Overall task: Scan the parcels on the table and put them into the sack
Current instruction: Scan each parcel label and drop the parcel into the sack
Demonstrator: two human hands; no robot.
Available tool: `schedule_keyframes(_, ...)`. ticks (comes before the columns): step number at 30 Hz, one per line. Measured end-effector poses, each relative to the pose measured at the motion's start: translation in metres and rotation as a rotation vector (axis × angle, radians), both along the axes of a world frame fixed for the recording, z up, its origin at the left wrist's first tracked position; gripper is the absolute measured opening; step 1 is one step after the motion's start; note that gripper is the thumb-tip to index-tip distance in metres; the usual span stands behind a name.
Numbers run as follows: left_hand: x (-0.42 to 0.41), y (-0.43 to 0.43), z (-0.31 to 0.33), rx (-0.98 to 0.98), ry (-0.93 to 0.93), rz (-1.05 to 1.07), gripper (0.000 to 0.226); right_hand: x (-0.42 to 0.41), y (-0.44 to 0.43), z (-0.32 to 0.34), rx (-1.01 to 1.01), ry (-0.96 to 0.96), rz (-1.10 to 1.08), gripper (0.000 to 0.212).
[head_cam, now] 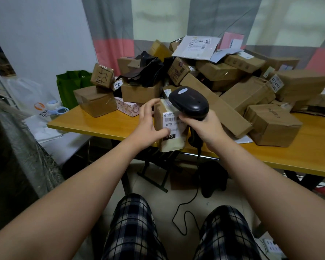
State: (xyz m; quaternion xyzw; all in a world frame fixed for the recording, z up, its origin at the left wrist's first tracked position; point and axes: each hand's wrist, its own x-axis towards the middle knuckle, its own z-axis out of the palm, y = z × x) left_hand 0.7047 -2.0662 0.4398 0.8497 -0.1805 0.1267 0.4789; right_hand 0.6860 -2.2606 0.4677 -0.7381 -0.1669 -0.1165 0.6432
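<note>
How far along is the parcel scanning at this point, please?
Done: nothing confirmable; the grey sack hides its contents. In hand: the left hand holds a labelled parcel at the scanner gripped by the right hand. Left: a big pile on the table.

The scanner (189,104) hides part of the parcel (172,146) label (174,126).

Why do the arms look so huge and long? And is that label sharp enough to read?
Head view: the wide-angle lens stretches the forearms toward the lower corners. Same view: light is soft and dim, without hard shadows; the label on the parcel held by the left hand is sharp, reading 070, though the scanner covers part.
</note>
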Motion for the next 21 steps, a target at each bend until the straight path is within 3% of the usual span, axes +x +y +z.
schedule_keyframes(5,0.012,0.004,0.005,0.057,0.009,0.01,0.072,-0.016,0.001,-0.006,-0.016,-0.099,-0.142,0.055)
schedule_keyframes(11,0.014,-0.003,0.002,0.018,0.049,0.034,0.073,-0.058,-0.015,-0.039,0.017,-0.052,-0.265,0.024)
schedule_keyframes(21,0.017,-0.01,0.003,0.029,0.061,0.081,0.076,-0.064,-0.01,-0.038,-0.049,-0.017,-0.258,0.01)
